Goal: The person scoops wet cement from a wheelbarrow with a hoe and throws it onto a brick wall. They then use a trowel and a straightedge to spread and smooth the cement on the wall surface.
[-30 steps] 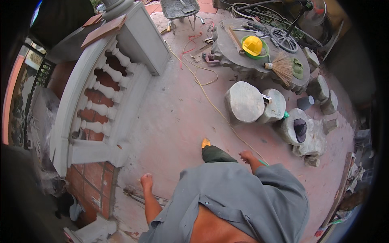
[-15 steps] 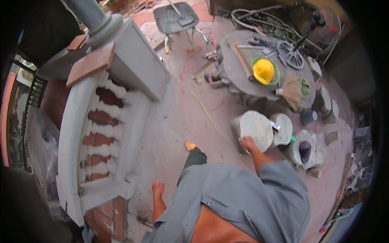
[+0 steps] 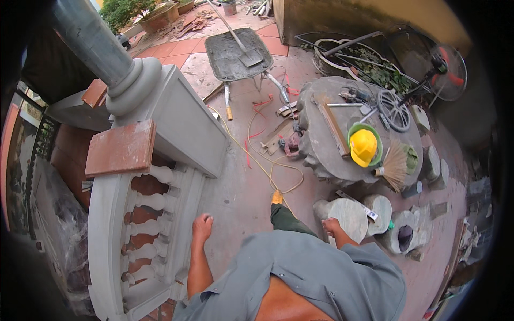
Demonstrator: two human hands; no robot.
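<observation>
Forward step is bringing the grey-trayed wheelbarrow (image 3: 222,60) nearer than before, left hand (image 3: 202,227) swinging beside the pale-grey balustrade (image 3: 107,235)'s right edge, right hand (image 3: 332,227) overlapping the round stone stool (image 3: 352,218)'s left edge, both half-curled, seemingly empty.

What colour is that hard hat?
The hard hat is bright yellow; the head view shows it best.

Head-worn fisheye, facing down and ahead; shirt (image 3: 326,270) nearest, wheelbarrow (image 3: 224,56) far.
</observation>
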